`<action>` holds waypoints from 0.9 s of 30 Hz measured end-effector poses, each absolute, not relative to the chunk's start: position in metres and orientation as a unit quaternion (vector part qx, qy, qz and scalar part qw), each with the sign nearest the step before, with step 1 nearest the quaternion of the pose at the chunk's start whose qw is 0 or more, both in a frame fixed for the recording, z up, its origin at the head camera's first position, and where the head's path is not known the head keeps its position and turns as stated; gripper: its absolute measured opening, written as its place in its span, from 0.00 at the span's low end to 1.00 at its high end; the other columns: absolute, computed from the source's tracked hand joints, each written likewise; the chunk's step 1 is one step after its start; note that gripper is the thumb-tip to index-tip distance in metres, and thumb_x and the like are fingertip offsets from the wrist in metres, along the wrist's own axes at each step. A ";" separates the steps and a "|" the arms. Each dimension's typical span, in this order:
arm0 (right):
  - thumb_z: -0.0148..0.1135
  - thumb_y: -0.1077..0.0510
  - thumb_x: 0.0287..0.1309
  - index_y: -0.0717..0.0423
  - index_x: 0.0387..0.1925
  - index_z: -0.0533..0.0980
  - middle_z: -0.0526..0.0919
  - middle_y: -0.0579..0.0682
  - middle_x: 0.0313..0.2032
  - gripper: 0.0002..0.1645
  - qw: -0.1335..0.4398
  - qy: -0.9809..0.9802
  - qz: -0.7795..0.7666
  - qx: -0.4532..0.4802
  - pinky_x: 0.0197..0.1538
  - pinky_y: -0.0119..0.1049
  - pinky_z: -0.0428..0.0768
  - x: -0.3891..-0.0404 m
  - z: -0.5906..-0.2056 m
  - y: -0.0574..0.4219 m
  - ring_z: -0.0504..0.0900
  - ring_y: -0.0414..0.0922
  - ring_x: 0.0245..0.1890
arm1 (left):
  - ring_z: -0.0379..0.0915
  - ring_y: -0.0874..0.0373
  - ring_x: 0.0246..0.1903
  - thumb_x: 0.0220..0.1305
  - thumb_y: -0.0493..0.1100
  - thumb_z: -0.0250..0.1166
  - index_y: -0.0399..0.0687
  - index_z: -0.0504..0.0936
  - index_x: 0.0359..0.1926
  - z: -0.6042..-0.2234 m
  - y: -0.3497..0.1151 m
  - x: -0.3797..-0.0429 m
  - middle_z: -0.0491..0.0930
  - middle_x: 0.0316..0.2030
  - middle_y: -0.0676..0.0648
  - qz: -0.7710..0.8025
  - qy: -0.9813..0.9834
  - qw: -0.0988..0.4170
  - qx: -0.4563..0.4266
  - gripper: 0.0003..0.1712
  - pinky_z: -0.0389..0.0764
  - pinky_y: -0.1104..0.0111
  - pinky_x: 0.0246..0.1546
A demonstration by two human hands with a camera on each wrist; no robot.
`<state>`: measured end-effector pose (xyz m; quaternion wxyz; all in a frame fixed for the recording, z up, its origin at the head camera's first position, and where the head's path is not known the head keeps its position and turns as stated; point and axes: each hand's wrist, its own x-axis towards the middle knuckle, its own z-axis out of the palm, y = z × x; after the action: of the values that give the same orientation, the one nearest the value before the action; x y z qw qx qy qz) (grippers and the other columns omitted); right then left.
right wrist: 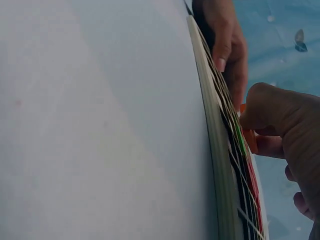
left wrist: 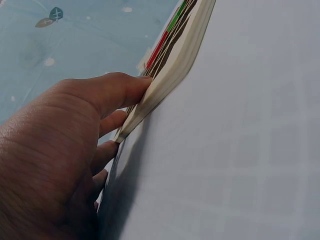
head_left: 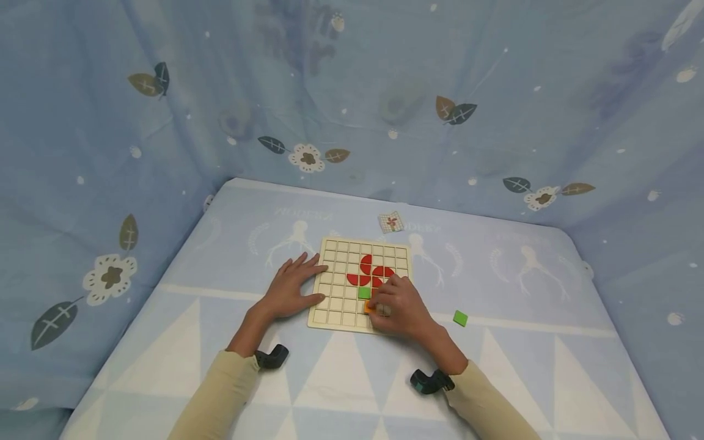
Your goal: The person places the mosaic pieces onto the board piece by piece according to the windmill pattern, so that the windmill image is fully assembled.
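Note:
A square wooden grid board [head_left: 333, 305] lies on the table, with several red rounded pieces [head_left: 365, 264] forming a pinwheel on it. Below them a green square tile [head_left: 364, 293] sits in a cell. My right hand [head_left: 404, 307] pinches an orange tile [right wrist: 250, 139] between thumb and finger, low over the board just below the green one, and hides part of the grid. On the board's left edge rests my left hand [head_left: 293, 286], fingers spread and fairly straight; its thumb [left wrist: 135, 90] lies on the rim in the left wrist view.
A loose green tile [head_left: 460, 318] lies on the table right of the right hand. Behind the board is a small card [head_left: 391, 222] printed with a grid and a red pinwheel. Patterned blue cloth [head_left: 352, 110] hangs around the table. Each wrist wears a black camera mount [head_left: 431, 382].

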<state>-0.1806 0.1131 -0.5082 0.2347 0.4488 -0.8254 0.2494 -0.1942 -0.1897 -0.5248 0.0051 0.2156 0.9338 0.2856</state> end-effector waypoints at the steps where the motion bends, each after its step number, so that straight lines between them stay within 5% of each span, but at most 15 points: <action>1: 0.70 0.59 0.41 0.50 0.23 0.86 0.84 0.41 0.28 0.03 0.235 -0.826 0.240 0.452 0.31 0.37 0.63 -0.181 -0.508 0.111 0.69 0.42 0.29 | 0.39 0.49 0.75 0.60 0.59 0.67 0.54 0.69 0.70 -0.525 -0.189 -0.194 0.55 0.74 0.48 0.285 0.934 0.005 0.216 0.39 0.39 0.50 0.71; 13: 0.78 0.60 0.45 0.52 0.28 0.88 0.82 0.45 0.31 0.05 0.212 -0.836 0.219 0.457 0.34 0.39 0.68 -0.180 -0.512 0.109 0.70 0.44 0.30 | 0.40 0.48 0.75 0.60 0.58 0.67 0.53 0.70 0.70 -0.521 -0.188 -0.194 0.56 0.74 0.46 0.287 0.933 0.000 0.216 0.38 0.41 0.49 0.71; 27: 0.76 0.58 0.47 0.50 0.29 0.87 0.83 0.43 0.32 0.05 0.203 -0.840 0.242 0.441 0.34 0.39 0.69 -0.181 -0.518 0.111 0.71 0.42 0.29 | 0.41 0.46 0.74 0.61 0.57 0.67 0.52 0.70 0.70 -0.521 -0.188 -0.193 0.57 0.73 0.45 0.287 0.932 0.004 0.220 0.38 0.41 0.49 0.71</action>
<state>-0.1812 0.1111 -0.5178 0.2031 0.4406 -0.8403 0.2420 -0.1932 -0.1883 -0.5209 0.0040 0.2201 0.9324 0.2865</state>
